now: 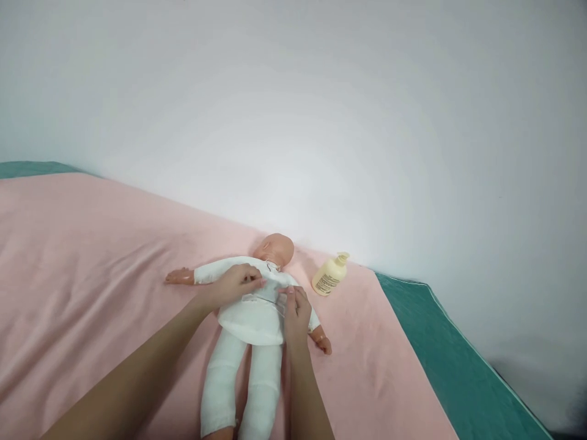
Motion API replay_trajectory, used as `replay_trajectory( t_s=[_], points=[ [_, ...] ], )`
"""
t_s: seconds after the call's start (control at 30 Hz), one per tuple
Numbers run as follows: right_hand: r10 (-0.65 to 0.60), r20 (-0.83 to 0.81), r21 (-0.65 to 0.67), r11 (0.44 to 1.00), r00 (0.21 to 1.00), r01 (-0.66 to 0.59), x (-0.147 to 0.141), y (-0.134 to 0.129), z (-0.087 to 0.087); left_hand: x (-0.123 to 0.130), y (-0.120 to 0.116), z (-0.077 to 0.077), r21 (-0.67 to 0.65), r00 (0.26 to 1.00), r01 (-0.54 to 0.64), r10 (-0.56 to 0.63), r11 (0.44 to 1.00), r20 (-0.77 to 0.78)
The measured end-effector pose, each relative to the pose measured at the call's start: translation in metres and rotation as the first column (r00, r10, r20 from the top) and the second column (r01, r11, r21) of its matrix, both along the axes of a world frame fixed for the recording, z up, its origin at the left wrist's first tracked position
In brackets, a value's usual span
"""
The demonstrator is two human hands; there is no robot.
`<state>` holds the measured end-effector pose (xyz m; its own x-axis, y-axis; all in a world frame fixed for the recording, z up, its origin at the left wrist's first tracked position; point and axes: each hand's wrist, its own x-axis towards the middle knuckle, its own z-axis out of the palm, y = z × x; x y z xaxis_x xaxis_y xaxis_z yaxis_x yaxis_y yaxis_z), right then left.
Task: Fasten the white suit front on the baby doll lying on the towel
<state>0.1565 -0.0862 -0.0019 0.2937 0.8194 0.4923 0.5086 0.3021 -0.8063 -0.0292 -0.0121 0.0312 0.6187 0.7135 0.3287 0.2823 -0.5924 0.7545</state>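
Over doll [251,322], left hand [237,283], right hand [298,308], nearby bottle [329,274], label [326,283] illegible

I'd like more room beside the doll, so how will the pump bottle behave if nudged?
The pump bottle could tip, as it stands tall on pink cloth. Once down, its rounded body might roll, though the protruding spout may limit that.

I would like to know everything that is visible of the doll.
The doll lies stretched out on the pink cloth, its head near the wall, arms spread and feet out of frame. Its bald head and its hands look like smooth, tan plastic; a white, fabric-like covering hides the torso and most of the arms and legs. The person's left hand and right hand are over its chest; whether they press on it, I cannot tell.
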Motion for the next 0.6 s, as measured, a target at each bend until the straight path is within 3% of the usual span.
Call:
replay_trajectory(
  t_s=[0.13,0.27,0.43,0.6],
  points=[
    [-0.031,0.022,-0.023,0.999,0.999,0.032,-0.001,0.026,0.007,0.007,0.003,-0.008,0.150,0.984,-0.145,0.127,0.978,0.125],
    [-0.042,0.081,-0.091,0.995,0.996,0.049,-0.004,0.044,0.006,0.012,0.005,-0.017,0.191,0.991,-0.127,0.118,0.973,0.059],
    [-0.016,0.196,-0.095,0.995,0.981,0.035,-0.006,0.047,0.001,0.013,0.008,-0.020,0.179,0.993,-0.111,0.116,0.978,-0.017],
    [-0.003,0.197,-0.028,1.000,0.980,0.008,-0.006,0.038,-0.004,0.013,0.008,-0.022,0.194,0.992,-0.122,0.124,0.974,-0.002]
  ],
)
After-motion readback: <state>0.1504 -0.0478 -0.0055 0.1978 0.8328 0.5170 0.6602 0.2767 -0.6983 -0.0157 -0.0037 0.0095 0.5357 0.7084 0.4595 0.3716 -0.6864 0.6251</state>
